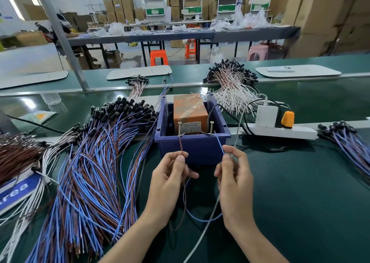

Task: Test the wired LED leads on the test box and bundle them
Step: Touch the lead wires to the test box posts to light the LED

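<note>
The test box is a blue plastic bin (192,148) with an orange unit (189,110) inside and two upright brass screws, the left screw (179,128) and the right screw (211,127), on its front rim. My left hand (170,180) pinches a brown wire (180,144) whose tip touches the left screw. My right hand (234,176) pinches a blue wire (219,143) that reaches the right screw. Both wires loop down between my wrists; their LED end is hidden. A large pile of blue-and-brown LED leads (96,162) lies to the left.
A white power strip (280,131) with a white charger (267,115) and an orange plug (288,118) sits right of the bin. More lead bundles lie far right (348,142), behind the bin (232,82) and far left (18,154). A white cable (202,236) crosses near my right wrist.
</note>
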A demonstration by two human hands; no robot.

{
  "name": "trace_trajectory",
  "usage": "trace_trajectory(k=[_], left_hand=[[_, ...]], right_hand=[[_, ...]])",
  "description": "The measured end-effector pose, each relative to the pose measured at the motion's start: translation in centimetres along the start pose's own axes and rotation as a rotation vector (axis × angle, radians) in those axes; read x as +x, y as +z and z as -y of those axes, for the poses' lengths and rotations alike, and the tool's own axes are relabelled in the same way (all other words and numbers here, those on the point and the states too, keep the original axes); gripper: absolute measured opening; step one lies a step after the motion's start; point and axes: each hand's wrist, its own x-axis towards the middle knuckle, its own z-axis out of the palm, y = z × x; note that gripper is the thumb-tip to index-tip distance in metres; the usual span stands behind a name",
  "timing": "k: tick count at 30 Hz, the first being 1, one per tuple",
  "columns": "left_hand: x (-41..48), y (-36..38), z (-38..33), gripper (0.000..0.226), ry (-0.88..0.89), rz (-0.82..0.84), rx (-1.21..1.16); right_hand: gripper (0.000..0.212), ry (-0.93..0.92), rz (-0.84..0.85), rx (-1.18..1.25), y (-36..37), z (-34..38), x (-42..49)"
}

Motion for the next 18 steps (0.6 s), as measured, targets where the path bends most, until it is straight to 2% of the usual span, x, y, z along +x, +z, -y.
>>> trace_trajectory(k=[5, 10, 14, 18], left_hand=[[0.4, -0.3, 0.2, 0.026, -0.117, -0.067, -0.155], [0.7, -0.3, -0.5, 0.020, -0.176, -0.074, -0.274], [0.9, -0.5, -0.8, 0.033, -0.201, -0.045, -0.301], [1.0, -0.4, -0.8, 0.034, -0.211, -0.036, -0.300]], right_hand=[[0.028, -0.022, -0.034, -0.009, -0.1, -0.2, 0.2], [0.026, -0.027, -0.029, -0.004, -0.2, -0.3, 0.3], [0.026, -0.028, -0.020, -0.010, -0.1, -0.4, 0.2], [0.022, -0.036, -0.023, -0.011, 0.0, -0.4, 0.2]])
